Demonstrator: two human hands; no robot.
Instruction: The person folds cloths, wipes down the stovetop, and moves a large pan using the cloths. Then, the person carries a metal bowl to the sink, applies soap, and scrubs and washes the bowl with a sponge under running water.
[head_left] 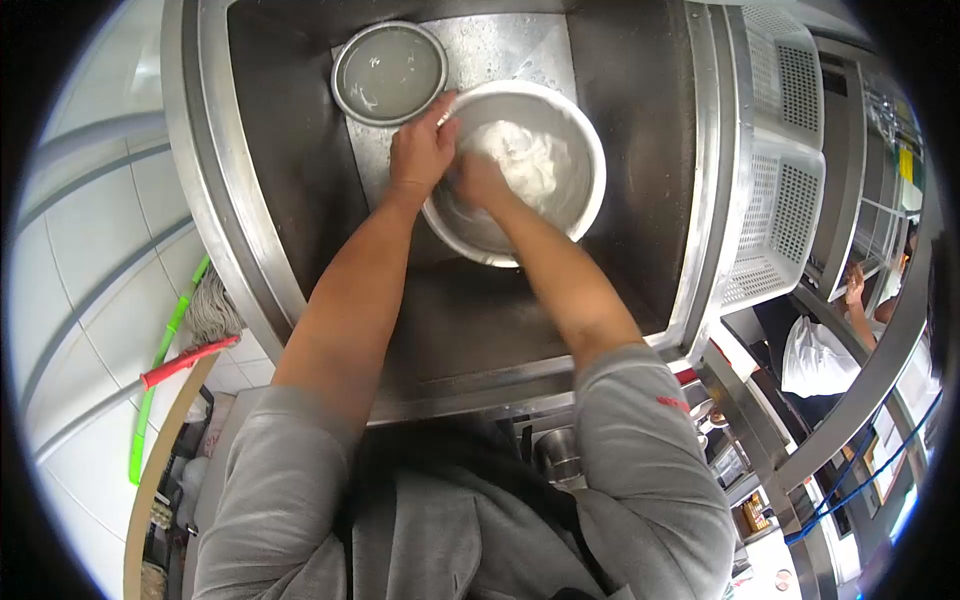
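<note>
A wide metal bowl (597, 165) stands in a deep steel sink, with a soft white mass (525, 160) inside it. My left hand (423, 150) is at the bowl's left rim, its fingers curled on the edge and the thumb toward the inside. Inside the bowl, at its left side, is my right hand (478, 182), blurred by motion beside the white mass; its fingers cannot be made out. A smaller round metal pan (390, 75) with greyish liquid sits at the upper left, just beyond my left hand.
The steel sink's rim (712, 180) surrounds the work. White perforated baskets (775, 215) line its right side. A mop (212, 310) and a green pole (150, 400) lean at the left. A person in white (820, 355) is at the far right, beyond metal shelving.
</note>
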